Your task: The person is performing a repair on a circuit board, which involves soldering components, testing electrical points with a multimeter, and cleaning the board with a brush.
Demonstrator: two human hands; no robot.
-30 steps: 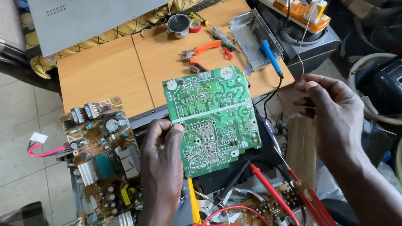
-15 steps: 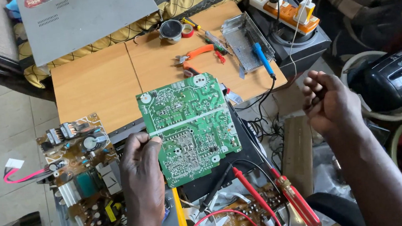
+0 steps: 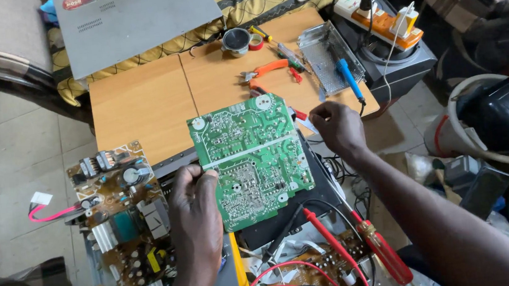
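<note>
right now my left hand point(image 3: 196, 211) pinches the left edge of the green circuit board point(image 3: 249, 156), thumb on its solder side, holding it tilted above the black chassis, while my right hand point(image 3: 339, 127) sits curled by the board's upper right corner, fingers bunched; i cannot tell what they grip. just left of my left hand lies a brown circuit board point(image 3: 119, 193), below my right hand a red-handled screwdriver point(image 3: 380, 249), and beyond both hands the wooden table point(image 3: 145, 104) with orange pliers point(image 3: 267, 72).
</note>
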